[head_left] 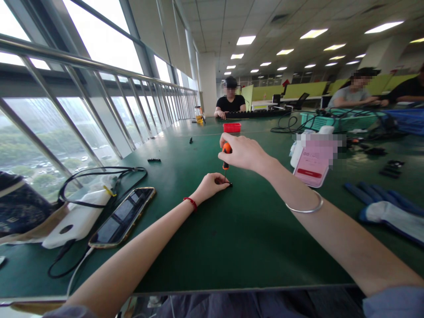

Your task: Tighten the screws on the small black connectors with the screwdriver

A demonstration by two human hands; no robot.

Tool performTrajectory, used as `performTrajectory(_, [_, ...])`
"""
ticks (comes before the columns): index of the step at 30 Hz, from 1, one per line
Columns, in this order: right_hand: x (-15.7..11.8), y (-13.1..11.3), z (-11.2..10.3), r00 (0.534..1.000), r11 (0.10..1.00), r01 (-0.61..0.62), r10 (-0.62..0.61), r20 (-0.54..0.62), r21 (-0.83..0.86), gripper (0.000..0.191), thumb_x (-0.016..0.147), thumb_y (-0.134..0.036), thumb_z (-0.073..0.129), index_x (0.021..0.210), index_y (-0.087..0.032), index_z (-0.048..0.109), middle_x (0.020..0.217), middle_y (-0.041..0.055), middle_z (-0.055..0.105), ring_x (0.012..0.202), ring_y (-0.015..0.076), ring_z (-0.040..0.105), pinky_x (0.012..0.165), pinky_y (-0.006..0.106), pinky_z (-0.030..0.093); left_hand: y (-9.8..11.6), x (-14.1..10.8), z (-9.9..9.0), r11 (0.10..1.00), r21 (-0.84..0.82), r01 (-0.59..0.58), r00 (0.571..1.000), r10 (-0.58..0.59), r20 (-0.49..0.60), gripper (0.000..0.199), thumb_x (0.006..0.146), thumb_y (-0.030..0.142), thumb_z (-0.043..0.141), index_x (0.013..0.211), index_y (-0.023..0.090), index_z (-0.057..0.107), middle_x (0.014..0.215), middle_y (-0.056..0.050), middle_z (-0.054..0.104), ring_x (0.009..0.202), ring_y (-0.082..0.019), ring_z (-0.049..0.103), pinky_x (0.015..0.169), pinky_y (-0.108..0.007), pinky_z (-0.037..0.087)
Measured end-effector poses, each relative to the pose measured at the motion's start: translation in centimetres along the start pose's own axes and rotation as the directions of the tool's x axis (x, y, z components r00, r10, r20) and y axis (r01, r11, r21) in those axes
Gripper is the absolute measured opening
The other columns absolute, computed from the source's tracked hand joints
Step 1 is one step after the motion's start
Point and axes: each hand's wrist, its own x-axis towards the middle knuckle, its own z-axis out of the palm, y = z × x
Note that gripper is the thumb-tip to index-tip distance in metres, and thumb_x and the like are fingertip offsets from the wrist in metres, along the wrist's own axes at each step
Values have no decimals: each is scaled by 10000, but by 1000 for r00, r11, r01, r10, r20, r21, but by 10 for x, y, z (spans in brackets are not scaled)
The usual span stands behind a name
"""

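Note:
An orange-and-black screwdriver (pixel 226 149) stands upright over the green table, its handle in the fingers of my right hand (pixel 247 152). Its thin shaft runs down to a small black part (pixel 230 184) on the tabletop. My left hand (pixel 211 187) pinches that part between thumb and fingers, right beside the screwdriver's tip. Most of the small part is hidden by my fingertips, so its exact kind does not show. Further off lie two loose black pieces, a longer one (pixel 154 160) and a smaller one (pixel 191 140).
A red tray (pixel 232 127) sits ahead. A phone (pixel 122 217), cables and a white case (pixel 77 216) lie left, a propped pink-screened phone (pixel 313 163) and blue-white gloves (pixel 394 214) right. Teal basket (pixel 344 120) stands at back right. People sit across the table and at right.

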Motion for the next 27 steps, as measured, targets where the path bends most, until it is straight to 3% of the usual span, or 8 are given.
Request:
performTrajectory(5, [0,-1,0,1000,1000,18,-18,23,13,322,862,-466,347,864,-213,548,822,49,643,696,177,565,583,272,364,1,1,0,1000,29,5,1000,-5,14,234,684,345,653,736,117,665,704,-48,663,637,-136,571,613,-250,454])
performTrajectory(8, [-1,-2,-1,1000,1000,16,-16,16,4,225,816,-389,439,933,-222,535,842,41,646,689,172,564,575,264,359,2,1,1,999,42,21,1000,-21,16,228,688,337,647,740,115,664,720,-53,667,649,-140,575,622,-252,454])
performTrajectory(11, [-2,-4,1,1000,1000,9,-9,-5,-13,275,778,-428,481,959,-227,527,815,37,646,668,180,562,557,267,352,3,1,1,999,34,32,999,-32,16,226,694,327,641,752,110,662,750,-61,675,668,-144,586,652,-259,464])
performTrajectory(16, [0,-5,4,1000,1000,2,-3,-26,-26,315,835,-463,381,800,-216,575,788,45,647,692,186,575,562,272,357,3,0,1,1000,16,23,1000,-23,11,207,693,315,643,739,114,658,769,-65,681,684,-150,596,668,-266,477])
performTrajectory(18, [0,-5,4,999,1000,1,-2,-45,-30,213,788,-399,462,858,-227,567,797,31,648,683,184,575,557,270,352,2,0,1,1000,10,27,1000,-27,5,208,693,315,644,746,115,656,763,-64,680,686,-152,597,667,-268,480])
performTrajectory(21, [0,-4,5,998,999,-3,1,-66,-37,287,746,-418,514,962,-230,529,789,25,645,664,193,573,545,270,345,2,-1,2,999,13,29,1000,-29,-4,212,691,316,647,751,113,653,750,-63,677,685,-154,596,664,-271,482])
performTrajectory(24, [0,-4,5,999,999,-5,2,-53,-43,369,818,-535,379,887,-214,546,768,47,640,670,201,575,548,277,347,2,-1,2,1000,9,15,1000,-15,-13,193,687,306,649,733,119,652,759,-58,678,681,-149,595,663,-267,485])
performTrajectory(27, [0,-4,5,999,1000,7,-8,-40,-22,384,858,-506,317,806,-208,554,761,46,638,670,185,572,551,271,345,3,-1,2,1000,7,10,1000,-10,-13,190,684,303,650,736,120,655,746,-55,677,683,-150,599,669,-267,488])
